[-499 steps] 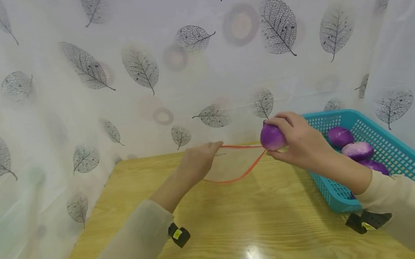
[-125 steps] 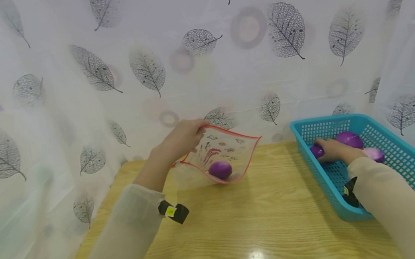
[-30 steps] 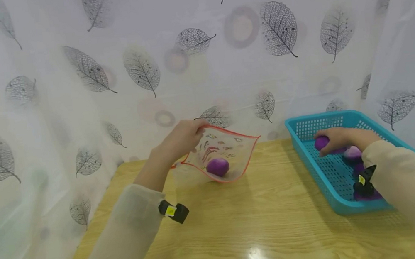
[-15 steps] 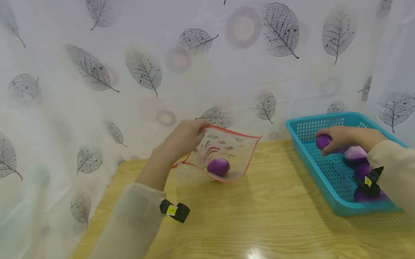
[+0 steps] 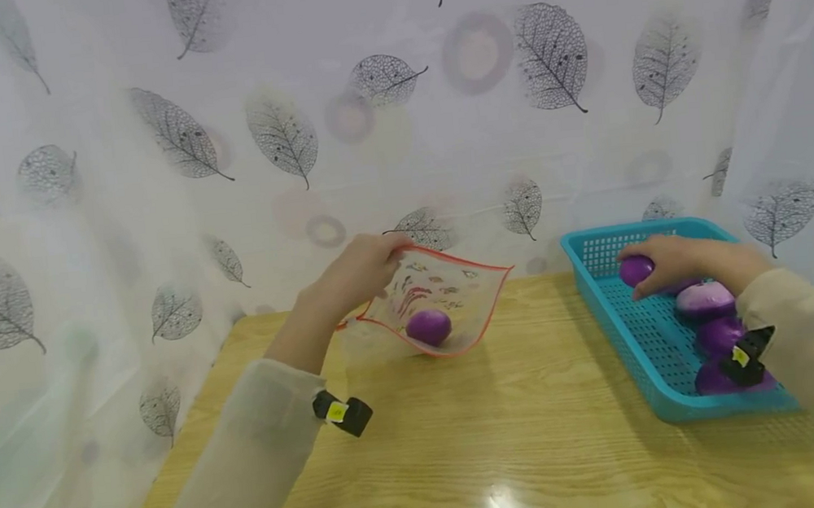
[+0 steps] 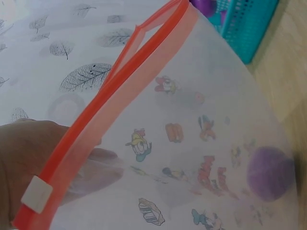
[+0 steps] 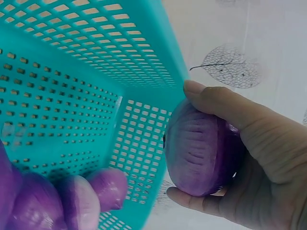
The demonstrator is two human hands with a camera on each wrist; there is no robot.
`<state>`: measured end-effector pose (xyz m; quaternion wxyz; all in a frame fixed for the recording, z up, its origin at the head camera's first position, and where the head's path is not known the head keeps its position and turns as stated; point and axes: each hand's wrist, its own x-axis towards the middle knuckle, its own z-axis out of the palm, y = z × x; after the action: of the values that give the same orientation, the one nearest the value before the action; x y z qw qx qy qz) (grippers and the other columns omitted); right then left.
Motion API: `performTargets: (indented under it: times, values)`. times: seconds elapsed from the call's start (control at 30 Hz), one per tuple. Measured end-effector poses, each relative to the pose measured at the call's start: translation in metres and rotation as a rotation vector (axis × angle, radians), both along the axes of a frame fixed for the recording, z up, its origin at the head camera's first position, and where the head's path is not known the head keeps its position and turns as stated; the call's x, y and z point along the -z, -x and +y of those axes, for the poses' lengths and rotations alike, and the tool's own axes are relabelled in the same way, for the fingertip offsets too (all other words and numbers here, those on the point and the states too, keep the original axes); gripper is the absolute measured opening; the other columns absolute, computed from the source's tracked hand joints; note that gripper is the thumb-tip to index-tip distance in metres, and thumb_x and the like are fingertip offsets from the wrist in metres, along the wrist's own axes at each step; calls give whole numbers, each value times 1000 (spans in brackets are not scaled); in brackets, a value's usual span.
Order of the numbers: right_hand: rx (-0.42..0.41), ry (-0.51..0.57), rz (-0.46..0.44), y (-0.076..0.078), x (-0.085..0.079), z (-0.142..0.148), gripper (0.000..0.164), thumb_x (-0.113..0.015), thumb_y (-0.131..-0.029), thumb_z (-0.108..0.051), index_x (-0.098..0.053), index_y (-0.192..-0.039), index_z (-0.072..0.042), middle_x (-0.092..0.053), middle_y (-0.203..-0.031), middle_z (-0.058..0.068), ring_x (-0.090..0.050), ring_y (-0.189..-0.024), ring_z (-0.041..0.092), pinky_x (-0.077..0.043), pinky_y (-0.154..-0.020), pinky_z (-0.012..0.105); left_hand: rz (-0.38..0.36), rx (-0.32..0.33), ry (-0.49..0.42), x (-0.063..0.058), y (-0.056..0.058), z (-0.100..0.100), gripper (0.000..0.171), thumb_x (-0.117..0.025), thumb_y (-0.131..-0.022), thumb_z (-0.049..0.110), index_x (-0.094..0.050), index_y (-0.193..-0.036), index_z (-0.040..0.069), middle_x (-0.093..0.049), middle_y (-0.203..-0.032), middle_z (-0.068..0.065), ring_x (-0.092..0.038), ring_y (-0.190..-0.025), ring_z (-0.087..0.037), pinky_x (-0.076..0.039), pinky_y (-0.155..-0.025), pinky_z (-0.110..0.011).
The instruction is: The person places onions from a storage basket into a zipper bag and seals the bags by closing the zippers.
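Note:
In the head view my left hand (image 5: 357, 273) holds the upper rim of a clear zip bag (image 5: 466, 297) with red edging, its mouth spread toward me. One purple onion (image 5: 429, 328) lies inside. The left wrist view shows the bag's cartoon prints, a white slider (image 6: 37, 194) and my fingers behind the film. My right hand (image 5: 673, 261) grips another purple onion (image 5: 636, 270) over the back part of the turquoise basket (image 5: 630, 355). Thumb and fingers curl round its sides in the right wrist view, where this onion (image 7: 196, 153) appears near the basket rim.
Several more onions lie along the basket's right side, among them a purple-and-white onion (image 5: 706, 300); my right forearm partly covers them. The basket stands at the right of the wooden table (image 5: 426, 448). A leaf-printed curtain (image 5: 411, 147) hangs behind and at the sides.
The onion held at the bag's mouth 16.6 s ago is gone from my right hand; one lies inside the bag since. My right hand, holding another onion, has lately risen slightly. The left hand stays put.

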<state>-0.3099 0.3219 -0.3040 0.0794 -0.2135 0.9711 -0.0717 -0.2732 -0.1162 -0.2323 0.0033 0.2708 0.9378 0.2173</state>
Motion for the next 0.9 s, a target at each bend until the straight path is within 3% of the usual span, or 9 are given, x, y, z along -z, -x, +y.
performTargets:
  times: [0.47, 0.9]
  values:
    - [-47, -47, 57, -13, -18, -18, 70, -81, -70, -28, -52, -126, 3, -51, -109, 32, -59, -84, 33, -52, -61, 41, 21, -8, 20, 1, 0, 2, 33, -38, -102, 10, -52, -131, 4, -60, -124, -15, -62, -56, -14, -56, -74, -29]
    - [-75, -65, 90, -20, -23, -34, 71, -82, -69, -28, -53, -128, -2, -50, -110, 32, -57, -80, 28, -50, -59, 38, 15, 9, 0, 3, 1, 5, 33, -39, -101, 8, -53, -130, 2, -59, -125, -16, -65, -63, -18, -56, -67, -25]
